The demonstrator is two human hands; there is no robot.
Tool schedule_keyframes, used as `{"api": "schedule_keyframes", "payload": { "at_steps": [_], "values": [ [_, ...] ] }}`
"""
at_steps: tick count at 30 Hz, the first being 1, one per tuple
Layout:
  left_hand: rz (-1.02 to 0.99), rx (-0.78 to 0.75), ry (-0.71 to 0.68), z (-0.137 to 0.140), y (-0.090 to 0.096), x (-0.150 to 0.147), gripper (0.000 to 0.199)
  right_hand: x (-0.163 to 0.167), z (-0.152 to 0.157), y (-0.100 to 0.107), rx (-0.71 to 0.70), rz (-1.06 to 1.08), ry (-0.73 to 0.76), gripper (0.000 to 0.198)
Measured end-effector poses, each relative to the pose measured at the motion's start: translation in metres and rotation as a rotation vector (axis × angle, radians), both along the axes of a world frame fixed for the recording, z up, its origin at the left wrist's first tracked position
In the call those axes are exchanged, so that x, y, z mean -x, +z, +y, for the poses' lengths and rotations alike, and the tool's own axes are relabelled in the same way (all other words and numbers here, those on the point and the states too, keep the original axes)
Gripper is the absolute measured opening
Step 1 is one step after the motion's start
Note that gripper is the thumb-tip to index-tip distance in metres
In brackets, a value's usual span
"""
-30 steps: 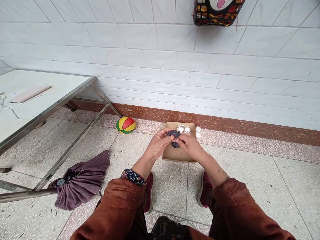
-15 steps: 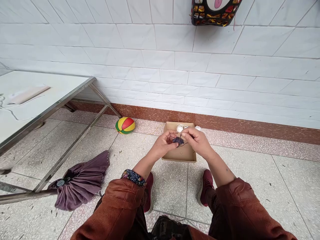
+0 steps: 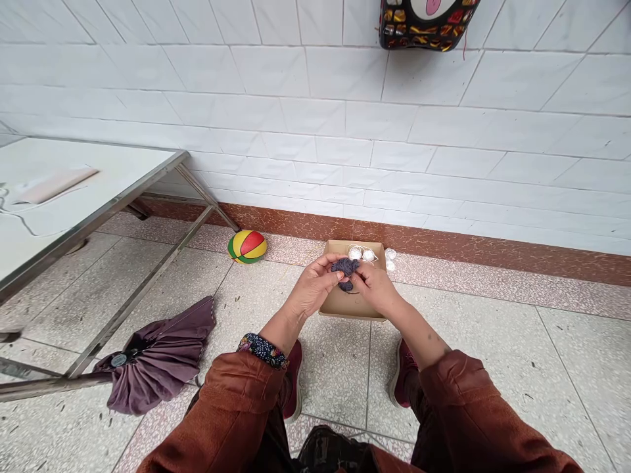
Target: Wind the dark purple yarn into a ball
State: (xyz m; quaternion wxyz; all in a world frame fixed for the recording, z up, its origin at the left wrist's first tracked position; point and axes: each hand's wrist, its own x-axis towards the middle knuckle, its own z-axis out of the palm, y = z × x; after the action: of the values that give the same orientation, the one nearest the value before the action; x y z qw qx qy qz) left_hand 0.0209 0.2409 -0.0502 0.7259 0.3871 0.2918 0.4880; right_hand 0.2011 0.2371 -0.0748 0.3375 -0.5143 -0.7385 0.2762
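A small bundle of dark grey-purple yarn (image 3: 346,266) is held up over a shallow cardboard box (image 3: 352,313). My left hand (image 3: 315,287) grips its left side between thumb and fingers. At its right end, my right hand (image 3: 374,284) has its fingers closed on the yarn. Just beneath shows a smaller dark yarn clump (image 3: 346,286) with a loose strand; whether it hangs from the bundle or lies in the box, I cannot tell. At the back of the box lie two white balls (image 3: 355,253) with thin string around them.
White round pieces (image 3: 390,257) lie right of the box by the wall. A striped ball (image 3: 247,247) sits near the leg of a metal-framed table (image 3: 93,150). A purple folded umbrella (image 3: 162,361) lies at left. A patterned black bag (image 3: 426,33) hangs on the tiled wall.
My right hand has moved slightly left and down, closer against the yarn. More of the yarn bundle shows, and the white balls in the box are now uncovered.
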Motion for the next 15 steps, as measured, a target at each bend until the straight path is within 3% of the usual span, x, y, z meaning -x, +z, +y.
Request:
{"api": "schedule_keyframes", "payload": {
  "at_steps": [4,9,12,15],
  "values": [
    [0.033,0.027,0.083,0.005,-0.001,0.001,0.036,0.004,-0.004,0.003,-0.044,-0.026,0.088,0.011],
    [0.249,-0.034,0.249,0.01,-0.003,0.003,0.035,0.002,-0.012,0.028,-0.021,0.055,0.335,0.016],
    [0.337,-0.063,0.204,0.009,-0.002,0.002,0.035,-0.002,-0.015,0.045,-0.032,0.141,0.347,0.016],
    [0.362,-0.097,0.085,0.004,0.001,-0.001,0.035,-0.01,-0.012,0.052,-0.094,0.218,0.248,0.013]
  ]
}}
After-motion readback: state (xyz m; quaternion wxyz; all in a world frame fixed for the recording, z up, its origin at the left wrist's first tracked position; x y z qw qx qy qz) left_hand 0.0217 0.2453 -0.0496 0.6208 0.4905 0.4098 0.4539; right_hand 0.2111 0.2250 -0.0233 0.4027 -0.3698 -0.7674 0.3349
